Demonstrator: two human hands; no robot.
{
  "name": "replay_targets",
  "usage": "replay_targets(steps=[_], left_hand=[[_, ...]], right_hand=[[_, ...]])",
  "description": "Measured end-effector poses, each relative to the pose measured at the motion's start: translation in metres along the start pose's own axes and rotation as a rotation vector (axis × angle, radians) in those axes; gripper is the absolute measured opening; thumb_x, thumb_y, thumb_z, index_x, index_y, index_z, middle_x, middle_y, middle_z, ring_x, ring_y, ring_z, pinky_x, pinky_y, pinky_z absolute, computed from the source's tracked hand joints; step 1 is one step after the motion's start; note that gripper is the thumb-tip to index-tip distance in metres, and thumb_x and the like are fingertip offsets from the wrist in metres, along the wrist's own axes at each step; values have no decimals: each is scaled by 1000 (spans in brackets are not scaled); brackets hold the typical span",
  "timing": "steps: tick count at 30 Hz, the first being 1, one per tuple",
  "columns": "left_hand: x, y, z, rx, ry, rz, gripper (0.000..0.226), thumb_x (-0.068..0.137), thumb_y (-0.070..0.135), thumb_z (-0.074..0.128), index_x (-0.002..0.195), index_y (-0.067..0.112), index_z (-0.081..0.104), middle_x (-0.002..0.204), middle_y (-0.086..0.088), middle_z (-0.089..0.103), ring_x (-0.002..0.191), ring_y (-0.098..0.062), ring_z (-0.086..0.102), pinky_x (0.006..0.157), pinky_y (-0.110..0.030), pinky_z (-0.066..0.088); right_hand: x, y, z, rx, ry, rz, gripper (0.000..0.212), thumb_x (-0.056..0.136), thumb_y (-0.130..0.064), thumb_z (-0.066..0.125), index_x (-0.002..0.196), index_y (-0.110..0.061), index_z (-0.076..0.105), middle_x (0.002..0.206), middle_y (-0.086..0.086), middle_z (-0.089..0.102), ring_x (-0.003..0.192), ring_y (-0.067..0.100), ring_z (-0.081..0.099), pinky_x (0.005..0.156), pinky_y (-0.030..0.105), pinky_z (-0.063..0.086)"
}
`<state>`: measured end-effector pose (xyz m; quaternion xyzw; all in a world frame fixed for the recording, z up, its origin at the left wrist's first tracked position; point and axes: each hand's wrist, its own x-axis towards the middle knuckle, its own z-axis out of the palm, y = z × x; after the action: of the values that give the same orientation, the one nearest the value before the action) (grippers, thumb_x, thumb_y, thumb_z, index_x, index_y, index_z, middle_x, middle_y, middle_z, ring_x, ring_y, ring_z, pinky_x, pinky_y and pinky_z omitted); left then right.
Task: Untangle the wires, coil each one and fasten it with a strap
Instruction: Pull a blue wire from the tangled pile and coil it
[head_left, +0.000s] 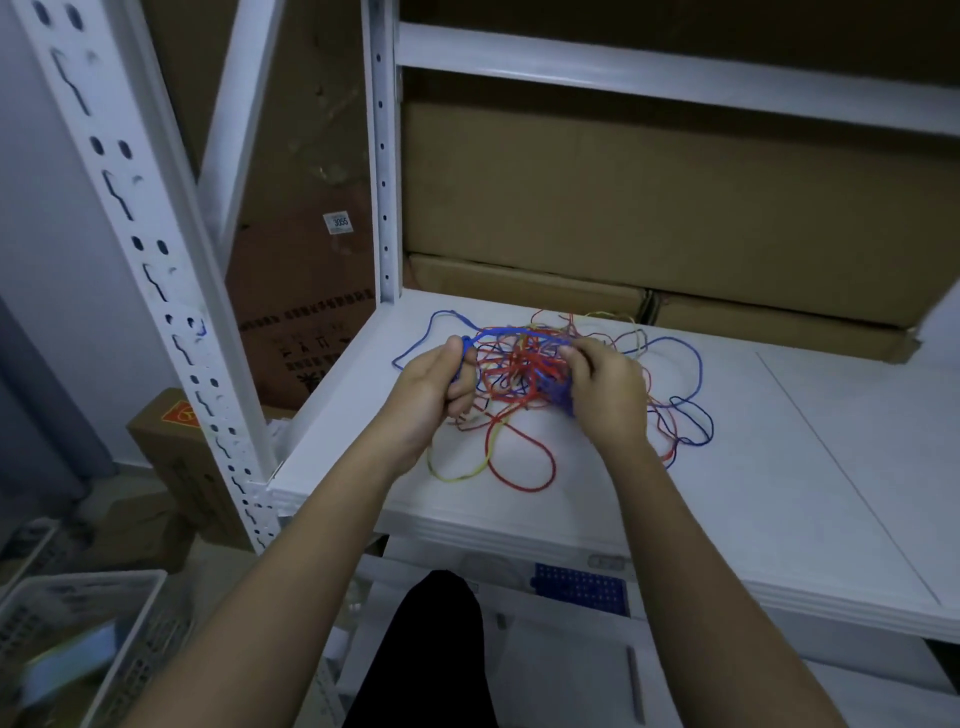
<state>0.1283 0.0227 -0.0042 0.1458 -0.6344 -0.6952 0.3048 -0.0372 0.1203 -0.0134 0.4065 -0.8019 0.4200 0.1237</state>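
Far left, bottom corner: a pale plastic crate (78, 623) w/ perforated sides sits on the floor, contents blurred. Above it a white slotted rack upright (156, 291) runs diagonally up the frame. Behind that upright, a small brown carton (171, 441) w/ a red-orange mark on its top, and further back a tall cardboard box (301, 312) w/ dark print and a white sticker.

Centre-left: the left hand (436, 389) is held over the white shelf (727, 493), fingers curled round a blue wire (498, 331) that it grips near the thumb. That blue strand runs rightwards, taut-ish, across the top of the wire tangle (524, 379).

Centre: the tangle is a loose heap of red, blue & yellow strands lying on the shelf, partly lifted btwn the two hands. A red loop (540, 486) and a yellow loop (457, 475) trail toward the shelf's front edge.

Centre-right: the right hand (608, 395) pinches into the right side of the heap, fingers bent on a bunch of blue & red strands. More blue loops spread on the shelf to its right.

Back & right: flat cardboard boxes (675, 208) fill the rear of the shelf, stacked under a white crossbeam (675, 73). Below the shelf front, a blue perforated item (579, 587) shows; can't tell what it is.
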Motion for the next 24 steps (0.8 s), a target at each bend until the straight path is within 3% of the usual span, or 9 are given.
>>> replay_targets(steps=[2,6,9,11,14,17,19,22,24], left_hand=[[9,6,7,68,18,21,33,106,27,24,85,9,41,52,9,25,47,-7,22,52,-22,21],[29,28,19,89,43,86,33,106,24,24,82,13,42,50,12,23,44,-5,21,46,-17,22],[41,48,29,120,0,127,33,106,23,23,81,14,41,48,14,25,44,-4,22,48,-19,20],[48,57,32,134,0,150,32,106,23,23,81,14,41,46,14,26,43,-3,23,48,-18,21],[58,69,33,156,2,192,32,106,24,24,81,14,42,47,14,26,45,-4,24,49,-19,22],[61,78,35,138,10,190,32,106,24,25,80,14,42,47,14,25,45,-4,22,46,-16,22],[61,80,34,132,18,202,32,106,23,25,80,14,42,47,14,24,44,-4,22,45,-15,24],[60,86,32,117,28,244,31,106,24,25,82,13,42,49,14,24,45,-4,23,46,-15,23],[57,90,32,101,41,250,31,106,24,25,82,13,42,49,13,24,46,-4,22,46,-15,22]], right_hand=[[25,-6,-12,-95,-123,-17,24,97,-22,51,91,-8,69,87,14,70,83,30,61,67,31,40],[72,-25,-40,311,113,-3,21,92,-20,53,73,-22,61,62,-2,62,60,20,61,65,30,48],[92,-33,-49,129,-107,19,31,95,-13,52,64,-18,51,67,9,61,66,27,62,60,29,39],[103,-45,-63,99,-59,-1,26,96,-11,51,71,-13,58,72,14,63,68,25,60,58,27,36],[111,-52,-71,362,128,-43,17,97,-7,48,87,-13,60,73,5,61,56,3,59,58,15,48],[115,-47,-62,235,-143,98,24,98,-7,47,76,-11,54,69,8,56,38,-4,53,51,15,45],[121,-65,-70,403,-38,74,28,98,-3,46,73,-13,54,66,6,54,41,2,54,53,23,48],[121,-87,-79,649,220,-13,30,98,-1,44,78,-21,55,74,4,59,63,8,59,61,17,52],[114,-83,-65,491,65,7,25,99,-6,46,77,-14,56,79,8,61,64,8,57,61,17,44]])
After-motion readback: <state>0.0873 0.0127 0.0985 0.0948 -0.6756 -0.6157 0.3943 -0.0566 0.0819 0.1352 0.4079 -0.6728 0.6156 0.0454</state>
